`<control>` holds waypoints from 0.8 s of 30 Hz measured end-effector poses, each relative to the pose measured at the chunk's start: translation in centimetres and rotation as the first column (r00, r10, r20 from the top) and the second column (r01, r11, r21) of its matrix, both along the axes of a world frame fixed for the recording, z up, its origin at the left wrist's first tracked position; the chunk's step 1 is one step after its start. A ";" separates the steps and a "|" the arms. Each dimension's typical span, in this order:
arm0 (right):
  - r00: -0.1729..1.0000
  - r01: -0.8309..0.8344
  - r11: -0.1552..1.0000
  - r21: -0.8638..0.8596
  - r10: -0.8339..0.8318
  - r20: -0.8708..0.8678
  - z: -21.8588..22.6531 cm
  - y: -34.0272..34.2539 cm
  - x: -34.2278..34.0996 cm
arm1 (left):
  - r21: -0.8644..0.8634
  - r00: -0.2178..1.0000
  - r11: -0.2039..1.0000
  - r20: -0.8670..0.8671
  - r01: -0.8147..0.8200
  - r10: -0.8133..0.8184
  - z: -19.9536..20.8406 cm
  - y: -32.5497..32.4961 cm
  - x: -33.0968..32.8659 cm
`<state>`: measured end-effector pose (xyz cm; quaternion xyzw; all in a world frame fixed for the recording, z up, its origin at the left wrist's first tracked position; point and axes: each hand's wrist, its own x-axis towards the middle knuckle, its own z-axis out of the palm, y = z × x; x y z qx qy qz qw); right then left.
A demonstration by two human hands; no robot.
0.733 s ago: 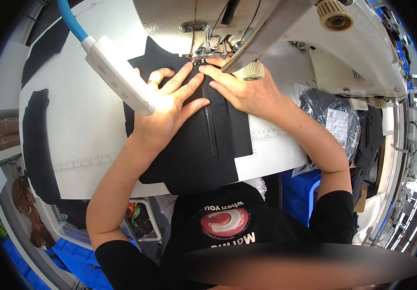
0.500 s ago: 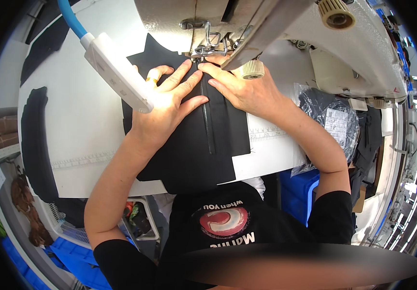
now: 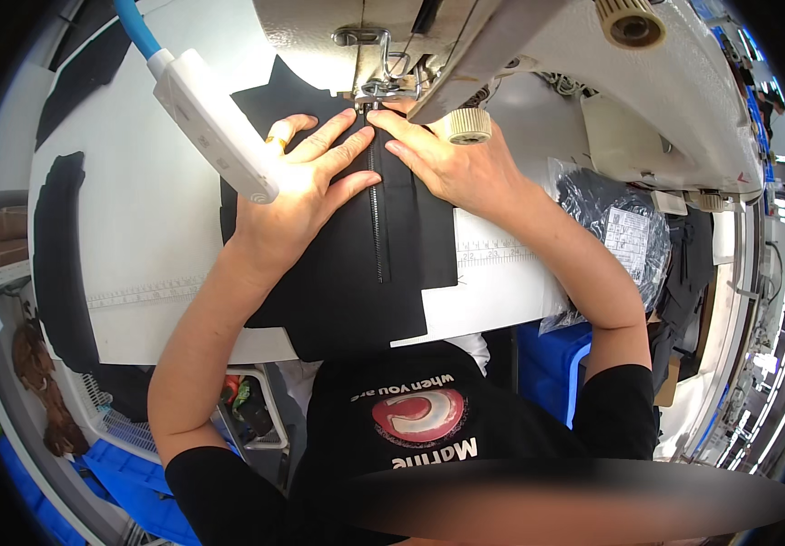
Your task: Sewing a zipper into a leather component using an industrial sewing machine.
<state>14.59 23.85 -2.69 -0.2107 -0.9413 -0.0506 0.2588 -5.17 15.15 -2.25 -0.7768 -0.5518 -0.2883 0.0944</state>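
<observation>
A black fabric piece (image 3: 338, 300) lies under the sewing machine's presser foot (image 3: 383, 91), with a zipper (image 3: 376, 227) running down its middle towards me. My left hand (image 3: 306, 177) rests on the fabric left of the zipper, fingers spread and a ring on one of them. On the other side, my right hand (image 3: 456, 159) presses the cloth with its fingers stretched out, the forefinger tip beside the zipper just in front of the foot. Part of the right hand is hidden behind the machine's head and a cream knob (image 3: 468, 126).
A white lamp (image 3: 215, 127) on a blue cable hangs over my left hand. Black cloth (image 3: 65, 255) lies along the table's left edge. To the right are a clear bag of dark goods (image 3: 602, 218) and a blue bin (image 3: 549, 369). The machine arm (image 3: 583, 55) spans the upper right.
The whole view has shifted slightly, so things appear a little further left and up. Both hands stay on the fabric in nearly the same places by the presser foot.
</observation>
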 end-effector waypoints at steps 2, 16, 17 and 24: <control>1.000 0.007 1.000 -0.011 -0.007 0.004 0.0 -0.1 0.0 | -0.007 0.999 1.000 0.035 0.004 -0.003 0.0 0.1 -0.1; 0.995 -0.039 0.997 0.064 0.045 -0.094 -0.3 0.1 0.1 | -0.010 0.999 1.000 -0.041 -0.021 0.020 -0.2 0.0 -0.1; 0.995 -0.034 0.999 0.040 0.038 -0.093 -0.3 0.2 0.2 | -0.006 1.000 1.000 -0.010 -0.020 0.020 -0.1 0.0 -0.1; 0.997 -0.010 0.992 0.126 0.020 -0.080 -0.1 0.2 0.3 | -0.019 1.000 1.000 -0.022 -0.013 0.013 -0.2 0.0 0.0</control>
